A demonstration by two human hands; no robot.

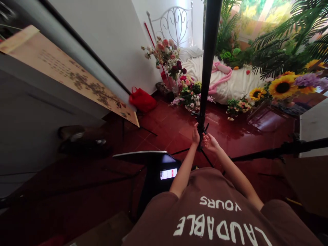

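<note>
A black light stand [208, 51] rises upright in front of me, with its collar and a small clamp knob [205, 130] low on the pole. My left hand [196, 136] is against the left side of the stand at collar height, fingers closed around it and partly hidden by the pole. Just right of the pole, my right hand [210, 141] has its fingers curled together at the clamp knob. The stand's spread legs [208, 158] show below my hands.
A screen [169, 174] glows on a dark surface to the left. A hanging scroll [77, 73] leans beside a red bag [142, 99]. Flowers [169, 51], a draped bed [235, 82] and sunflowers [283, 87] stand behind. Another black pole [284, 149] crosses on the right.
</note>
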